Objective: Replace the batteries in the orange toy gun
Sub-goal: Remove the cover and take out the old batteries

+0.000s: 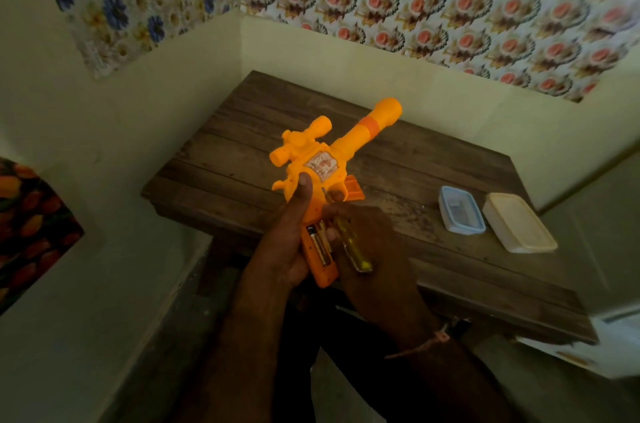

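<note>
The orange toy gun (332,159) is held above the wooden table (242,145), barrel pointing away to the upper right. My left hand (287,242) grips its handle, thumb lying up the body. The handle's battery compartment is open and batteries (320,242) show inside. My right hand (374,249) holds a screwdriver with a yellow handle (353,246) against its palm, and its fingertips touch the handle beside the batteries. A small orange cover piece (355,192) lies on the table behind the gun.
A small clear box with a blue rim (460,211) and a cream lidded box (519,223) sit on the table's right side. Walls close in on the left and behind the table.
</note>
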Available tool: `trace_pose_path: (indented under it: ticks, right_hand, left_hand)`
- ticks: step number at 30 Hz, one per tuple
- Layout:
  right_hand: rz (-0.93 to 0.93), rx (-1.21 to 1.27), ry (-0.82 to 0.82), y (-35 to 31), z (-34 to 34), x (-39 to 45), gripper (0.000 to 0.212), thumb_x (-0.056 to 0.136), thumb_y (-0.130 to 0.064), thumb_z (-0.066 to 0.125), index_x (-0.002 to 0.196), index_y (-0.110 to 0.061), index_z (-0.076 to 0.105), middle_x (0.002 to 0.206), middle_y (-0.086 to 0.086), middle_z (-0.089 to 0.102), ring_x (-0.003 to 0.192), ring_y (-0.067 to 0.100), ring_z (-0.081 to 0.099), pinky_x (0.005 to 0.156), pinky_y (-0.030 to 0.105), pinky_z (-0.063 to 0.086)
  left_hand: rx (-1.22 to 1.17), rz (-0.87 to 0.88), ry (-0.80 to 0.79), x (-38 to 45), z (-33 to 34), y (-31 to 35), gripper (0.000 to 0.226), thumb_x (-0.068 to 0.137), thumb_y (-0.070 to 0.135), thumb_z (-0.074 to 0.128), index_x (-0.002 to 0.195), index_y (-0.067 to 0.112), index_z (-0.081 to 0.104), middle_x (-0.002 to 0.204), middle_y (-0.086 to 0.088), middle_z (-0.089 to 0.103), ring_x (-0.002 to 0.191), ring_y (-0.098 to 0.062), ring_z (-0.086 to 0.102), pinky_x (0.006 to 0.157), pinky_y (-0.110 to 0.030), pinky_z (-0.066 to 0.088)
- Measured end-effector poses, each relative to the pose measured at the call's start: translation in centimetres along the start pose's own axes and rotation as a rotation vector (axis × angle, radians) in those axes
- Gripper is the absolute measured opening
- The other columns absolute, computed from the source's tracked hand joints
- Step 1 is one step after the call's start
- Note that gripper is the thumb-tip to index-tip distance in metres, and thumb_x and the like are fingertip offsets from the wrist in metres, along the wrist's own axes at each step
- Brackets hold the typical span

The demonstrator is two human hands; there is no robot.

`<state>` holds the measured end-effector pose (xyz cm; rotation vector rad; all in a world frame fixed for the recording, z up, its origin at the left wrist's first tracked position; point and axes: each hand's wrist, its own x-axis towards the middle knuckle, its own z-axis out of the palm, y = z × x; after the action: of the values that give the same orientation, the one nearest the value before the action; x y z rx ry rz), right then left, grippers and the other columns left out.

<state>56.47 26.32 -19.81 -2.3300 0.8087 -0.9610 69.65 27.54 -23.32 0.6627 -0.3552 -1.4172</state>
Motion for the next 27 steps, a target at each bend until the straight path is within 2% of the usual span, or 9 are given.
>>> trace_pose_path:
  ticks: [3, 6, 9, 13, 16, 18, 22, 27]
  right_hand:
    - [-0.098, -0.095, 0.017, 0.3, 0.2, 0.1, 0.029, 0.091, -0.036, 0.048, 0.119, -0.033, 0.053, 0.110, -0.016, 0.053, 0.103, 0.004, 0.048, 0.086, 0.016, 0.036]
    - [-0.179, -0.141, 0.039, 0.4, 0.3, 0.3, 0.026, 0.090, -0.032, 0.049, 0.116, -0.029, 0.051, 0.109, -0.007, 0.056, 0.100, 0.012, 0.052, 0.084, 0.025, 0.042]
    - [-0.241, -0.198, 0.019, 0.2, 0.4, 0.7, 0.025, 0.089, -0.031, 0.051, 0.113, -0.026, 0.051, 0.110, -0.001, 0.059, 0.100, 0.022, 0.056, 0.080, 0.038, 0.049]
    - [-0.258, -0.192, -0.034, -0.1, 0.7, 1.3, 0.022, 0.089, -0.026, 0.055, 0.110, -0.025, 0.049, 0.110, 0.002, 0.057, 0.101, 0.026, 0.055, 0.081, 0.043, 0.049]
    - [-0.285, -0.201, -0.023, -0.4, 0.9, 1.6, 0.022, 0.088, -0.023, 0.056, 0.108, -0.025, 0.047, 0.103, 0.001, 0.057, 0.097, 0.016, 0.050, 0.081, 0.033, 0.043]
    - [-0.270, -0.163, -0.023, -0.6, 1.0, 1.7, 0.028, 0.084, -0.018, 0.065, 0.104, -0.026, 0.047, 0.096, 0.001, 0.056, 0.089, 0.011, 0.046, 0.076, 0.025, 0.037]
    - [-0.193, 0.002, 0.003, -0.8, 0.6, 1.6, 0.029, 0.075, -0.012, 0.075, 0.095, -0.021, 0.057, 0.090, -0.001, 0.058, 0.082, 0.004, 0.048, 0.074, 0.012, 0.036]
    - [-0.143, 0.054, -0.039, -1.0, -0.4, 0.9, 0.028, 0.074, -0.029, 0.066, 0.100, -0.018, 0.063, 0.098, -0.003, 0.061, 0.088, 0.006, 0.055, 0.076, 0.013, 0.042]
  left_hand:
    - [0.009, 0.003, 0.035, 0.2, 0.1, -0.2, 0.078, 0.061, 0.066, 0.077, 0.117, 0.012, 0.068, 0.096, -0.007, 0.066, 0.083, -0.024, 0.056, 0.082, -0.041, 0.045]
    - [-0.001, 0.017, 0.077, 0.1, 0.2, -0.2, 0.083, 0.066, 0.063, 0.073, 0.131, 0.012, 0.060, 0.107, -0.009, 0.067, 0.091, -0.027, 0.059, 0.087, -0.043, 0.047]
    - [-0.033, 0.003, 0.073, 0.0, 0.2, -0.1, 0.075, 0.076, 0.058, 0.061, 0.135, 0.011, 0.056, 0.106, -0.010, 0.068, 0.089, -0.026, 0.066, 0.078, -0.041, 0.057]
    - [-0.017, 0.017, 0.054, -0.2, 0.1, 0.1, 0.072, 0.079, 0.055, 0.058, 0.136, 0.011, 0.055, 0.109, -0.015, 0.070, 0.091, -0.027, 0.071, 0.072, -0.039, 0.059]
    - [-0.019, 0.012, 0.064, -0.2, 0.1, 0.2, 0.073, 0.078, 0.056, 0.057, 0.137, 0.012, 0.055, 0.110, -0.015, 0.070, 0.092, -0.027, 0.071, 0.074, -0.038, 0.059]
    - [-0.031, 0.006, 0.084, -0.2, -0.2, 0.3, 0.077, 0.078, 0.058, 0.057, 0.138, 0.010, 0.053, 0.115, -0.018, 0.068, 0.097, -0.029, 0.069, 0.075, -0.038, 0.058]
    - [-0.037, 0.000, 0.082, 0.0, -0.8, 0.5, 0.079, 0.081, 0.062, 0.056, 0.138, 0.008, 0.053, 0.128, -0.024, 0.060, 0.106, -0.035, 0.066, 0.077, -0.043, 0.057]
    - [-0.026, 0.031, 0.059, 0.3, -1.3, 0.8, 0.080, 0.070, 0.066, 0.067, 0.125, 0.009, 0.060, 0.107, -0.021, 0.062, 0.088, -0.035, 0.066, 0.076, -0.044, 0.053]
